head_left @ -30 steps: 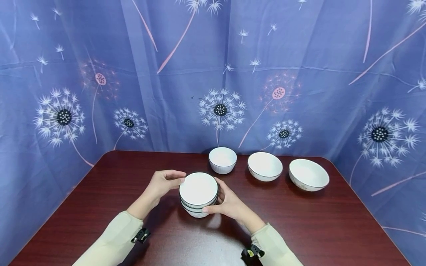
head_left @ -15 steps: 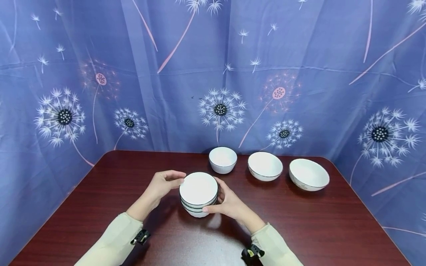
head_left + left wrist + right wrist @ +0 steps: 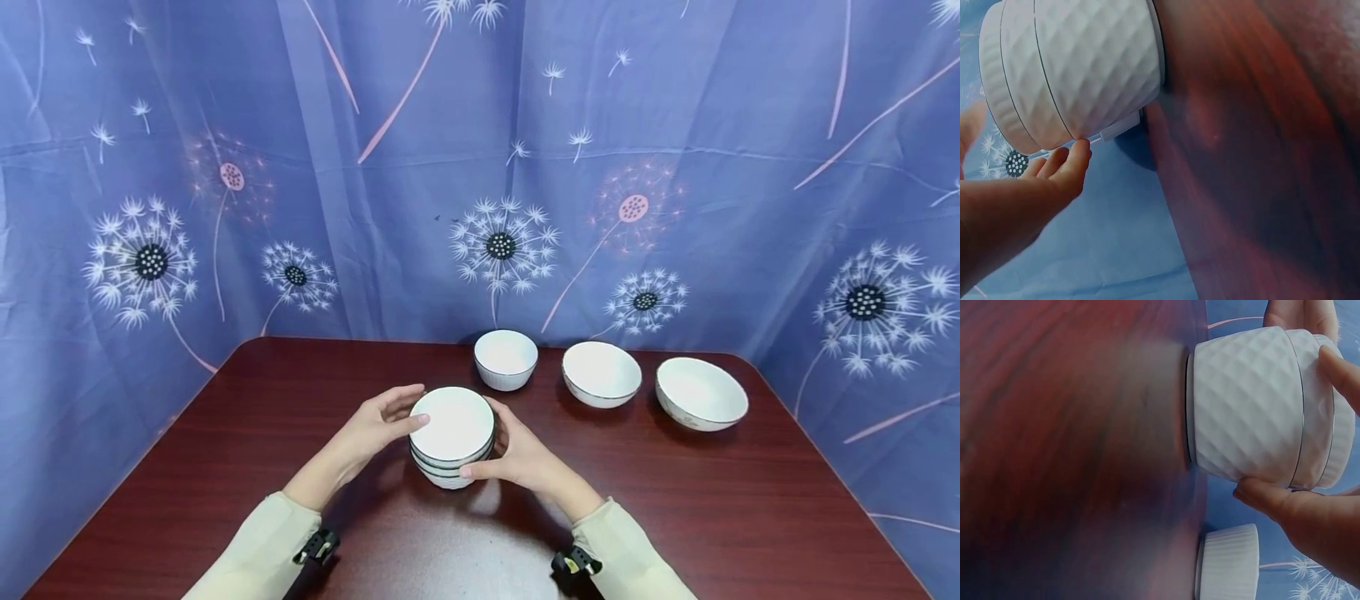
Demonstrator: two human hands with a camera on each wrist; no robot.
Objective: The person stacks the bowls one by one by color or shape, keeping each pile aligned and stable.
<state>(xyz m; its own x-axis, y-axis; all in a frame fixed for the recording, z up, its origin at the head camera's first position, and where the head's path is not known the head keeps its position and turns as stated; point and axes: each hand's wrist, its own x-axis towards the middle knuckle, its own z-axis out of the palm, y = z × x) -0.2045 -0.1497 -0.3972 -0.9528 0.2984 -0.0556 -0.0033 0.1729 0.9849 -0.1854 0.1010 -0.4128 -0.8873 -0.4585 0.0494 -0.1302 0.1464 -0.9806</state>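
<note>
A stack of nested white bowls [image 3: 452, 429] with dark rims stands at the middle of the brown table. Its lowest bowl has a diamond-pattern wall [image 3: 1100, 56], and narrower bands of the upper ones show above it. My right hand [image 3: 528, 457] grips the stack from the right, thumb on the near side and fingers round the back. On the other side, my left hand [image 3: 367, 433] has its thumb over the top bowl's rim, while its loosely bent fingers [image 3: 1072, 165] touch the wall. Part of those fingers is hidden behind the stack.
Three single white bowls stand along the back: a small ribbed one [image 3: 506, 360], a wider one [image 3: 602, 375] and a patterned one [image 3: 701, 394] at the right. Behind the table [image 3: 712, 508] hangs a blue dandelion curtain [image 3: 405, 250].
My left thumb has moved right over the top bowl's rim, spreading away from the fingers. The right hand keeps its hold, and the head view has shifted slightly.
</note>
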